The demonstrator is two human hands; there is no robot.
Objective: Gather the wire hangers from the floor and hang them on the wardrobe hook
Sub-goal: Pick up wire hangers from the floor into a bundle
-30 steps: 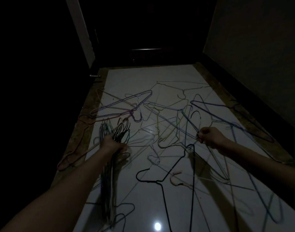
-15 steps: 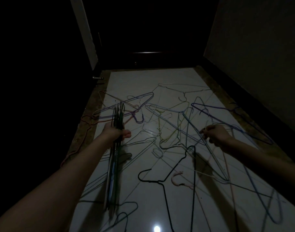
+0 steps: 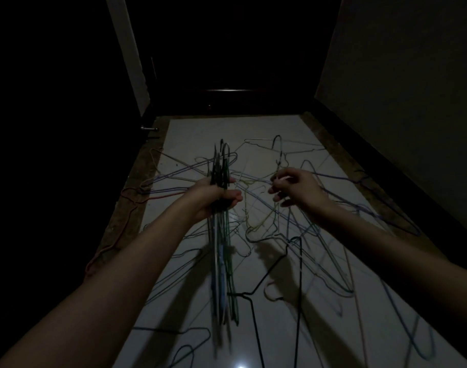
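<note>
White floor (image 3: 253, 128): left hand (image 3: 213, 197) grips bundled hangers (image 3: 221, 256).

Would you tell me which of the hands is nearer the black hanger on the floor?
Right. The right hand hovers above the black hanger; the left hand is off to its left.

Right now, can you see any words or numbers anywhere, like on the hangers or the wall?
None: there is no writing to read anywhere in this dim picture.
The bundle of wire hangers gripped in the left hand: bare coated wire, no labels.
The loose hangers on the floor, and the one the right hand pinches: no tags.
The wall and the white floor tiles: plain, no signs.
</note>
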